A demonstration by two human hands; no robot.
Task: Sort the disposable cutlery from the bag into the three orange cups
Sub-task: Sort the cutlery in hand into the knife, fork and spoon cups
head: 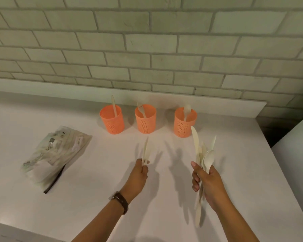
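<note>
Cutlery is seen from the head camera in both hands and in all three cups. A thin pale piece (146, 151), seemingly a knife though blurred, is pinched at its lower end by the curled fingers of the left hand (140, 169), its tip pointing up toward the cups. A bundle of cutlery (202, 154) is gripped by the right hand (206, 182), whose fingers are wrapped round the handles; a knife blade and a spoon bowl are fanned out above the fist, and the handle ends hang below it.

Three perforated cups are lined up near the back of the white counter (94, 198). A knife (113, 105) is stood in the left orange cup (112, 119), a fork (141, 109) in the middle orange cup (145, 119), and a spoon (187, 110) in the right orange cup (185, 122).

The bag (56, 154) is laid flat and crumpled on the counter, left of the hands and well apart from them. A brown-strapped watch (120, 201) is worn on the left wrist. A pale brick wall (147, 49) is seen behind the counter.
</note>
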